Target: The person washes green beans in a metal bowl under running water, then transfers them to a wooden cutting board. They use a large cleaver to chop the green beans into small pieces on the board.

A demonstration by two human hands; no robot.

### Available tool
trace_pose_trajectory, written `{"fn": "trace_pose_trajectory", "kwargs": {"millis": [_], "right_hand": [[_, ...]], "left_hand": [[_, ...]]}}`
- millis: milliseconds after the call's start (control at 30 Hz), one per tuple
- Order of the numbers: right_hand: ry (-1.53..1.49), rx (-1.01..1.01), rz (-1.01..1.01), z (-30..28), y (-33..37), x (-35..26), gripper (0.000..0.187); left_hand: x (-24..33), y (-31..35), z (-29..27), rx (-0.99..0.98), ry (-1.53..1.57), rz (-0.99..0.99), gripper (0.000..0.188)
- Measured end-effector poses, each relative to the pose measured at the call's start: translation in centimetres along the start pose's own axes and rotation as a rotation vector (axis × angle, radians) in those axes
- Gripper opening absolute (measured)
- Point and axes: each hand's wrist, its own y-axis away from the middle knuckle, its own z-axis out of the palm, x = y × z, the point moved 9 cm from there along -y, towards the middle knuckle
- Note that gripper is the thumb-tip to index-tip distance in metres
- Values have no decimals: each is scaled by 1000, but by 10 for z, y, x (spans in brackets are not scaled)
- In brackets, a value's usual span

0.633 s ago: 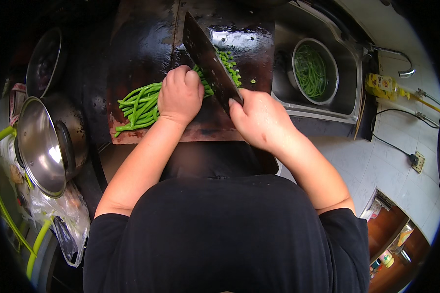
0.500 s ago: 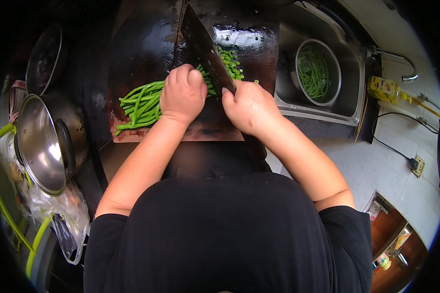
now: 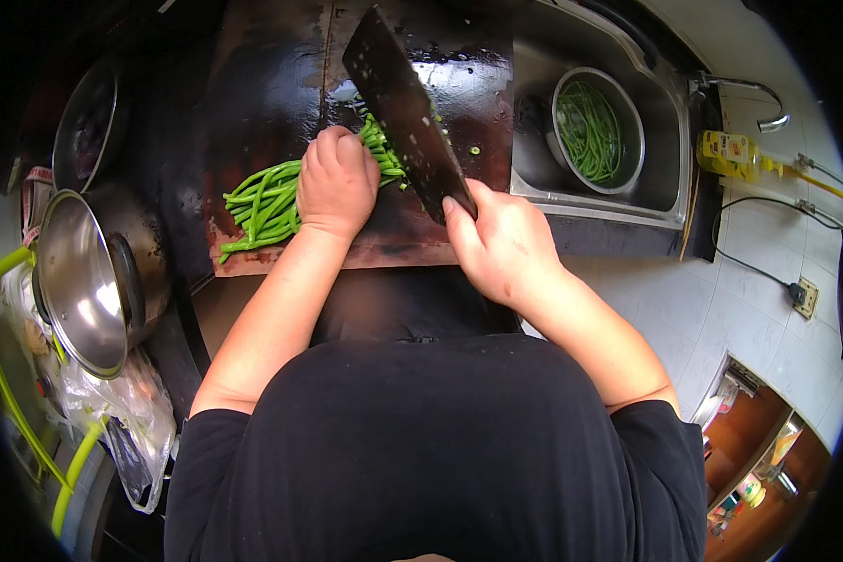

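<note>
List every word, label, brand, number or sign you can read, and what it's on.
None I can read out.
Yellow bottle: label print too small and blurred.
Red-and-white object, far left: marks too blurred.
Small container in the cabinet: too small to tell.
Knife: no lettering visible.
</note>
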Motion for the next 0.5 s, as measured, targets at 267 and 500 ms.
{"fn": "trace_pose_trajectory", "kwargs": {"millis": [267,500], "right_hand": [[29,-88,24,10,8,2,23],[37,-172,67,13,-21,0,26]], "left_hand": [[2,-2,0,-23,17,-13,18],[0,-1,3,-74,11,14,21]]}}
